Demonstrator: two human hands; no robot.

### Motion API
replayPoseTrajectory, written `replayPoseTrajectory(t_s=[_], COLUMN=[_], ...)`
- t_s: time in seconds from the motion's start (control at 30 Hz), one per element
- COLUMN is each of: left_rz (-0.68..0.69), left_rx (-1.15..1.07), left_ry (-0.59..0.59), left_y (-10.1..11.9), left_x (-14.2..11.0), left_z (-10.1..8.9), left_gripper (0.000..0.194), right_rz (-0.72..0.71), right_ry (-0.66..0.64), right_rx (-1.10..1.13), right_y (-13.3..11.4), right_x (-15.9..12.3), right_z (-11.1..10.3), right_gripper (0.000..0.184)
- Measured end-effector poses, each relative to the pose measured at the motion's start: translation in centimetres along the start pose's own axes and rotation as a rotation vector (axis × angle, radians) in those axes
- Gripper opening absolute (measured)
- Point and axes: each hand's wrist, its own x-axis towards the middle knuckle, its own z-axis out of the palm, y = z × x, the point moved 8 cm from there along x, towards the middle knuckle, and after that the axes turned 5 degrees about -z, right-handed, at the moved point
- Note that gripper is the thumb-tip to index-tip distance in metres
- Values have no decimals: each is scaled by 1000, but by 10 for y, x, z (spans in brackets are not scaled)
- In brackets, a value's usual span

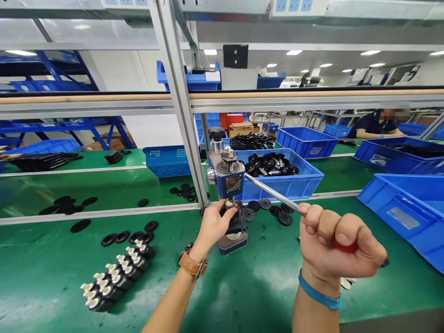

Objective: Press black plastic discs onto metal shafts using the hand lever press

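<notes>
A blue arbor press (233,185) stands in front of me on the green bench. My left hand (217,222) is closed at the ram, thumb and fingers pinching a small dark cylindrical part with a metallic top (229,203); the hand hides some of it. Below that part is a black fixture (239,224) on the press base. Out to the right, my right hand (336,243) is wrapped round the end of the press lever (272,190), a metal rod slanting down from the press. Between its fingers shows a red grip (345,246).
Black pump-like parts with white tops (116,277) stand in rows at left, near flat black discs (121,237). More perforated discs (285,218) lie right of the press. Behind it sits a blue bin (312,178) of black parts. A metal post (183,101) rises left. A person (376,124) sits far right.
</notes>
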Motion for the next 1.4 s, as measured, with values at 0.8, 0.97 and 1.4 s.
replayPoseTrajectory(t_s=[0.8,0.97,1.4], left_rz=[-726,-816,-845], left_rx=[-1383,-1575,-1087], left_ry=[-145,-186,-3], left_y=[-45,-77,-110], left_x=[-140,-160,-199], left_z=[49,62,86], left_gripper=[31,30,39], right_rz=[243,50,584], right_ry=[-405,-600,-297], right_rx=[-714,-890,-912], right_y=[20,17,50], right_x=[-137,-168,-223], right_z=[30,54,-7], right_gripper=[48,53,52])
